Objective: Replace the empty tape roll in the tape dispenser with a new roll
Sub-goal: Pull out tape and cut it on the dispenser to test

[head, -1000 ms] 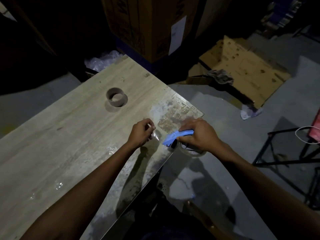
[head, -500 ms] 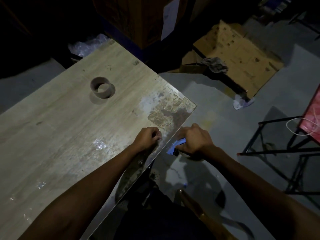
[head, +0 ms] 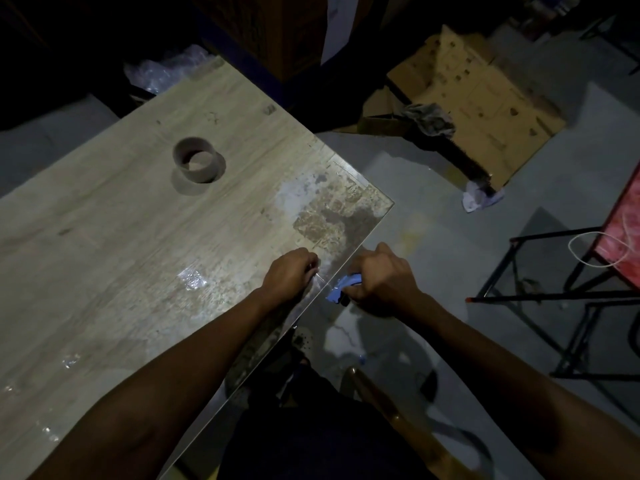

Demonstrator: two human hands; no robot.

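Observation:
My right hand grips the blue tape dispenser just off the table's right edge; the roll inside it is hidden under my fingers. A thin strip of clear tape stretches from the dispenser to my left hand, which pinches its end over the table edge. The empty brown cardboard core stands alone on the wooden table, farther back and to the left.
Scraps of clear tape stick to the tabletop. Flattened cardboard and a crumpled rag lie on the grey floor to the right. A black metal frame with a red seat stands at the right. Large boxes loom behind.
Both hands have drawn back toward me along the table's right edge, still holding the dispenser and the tape end close together. The view has tilted, so the core sits farther away.

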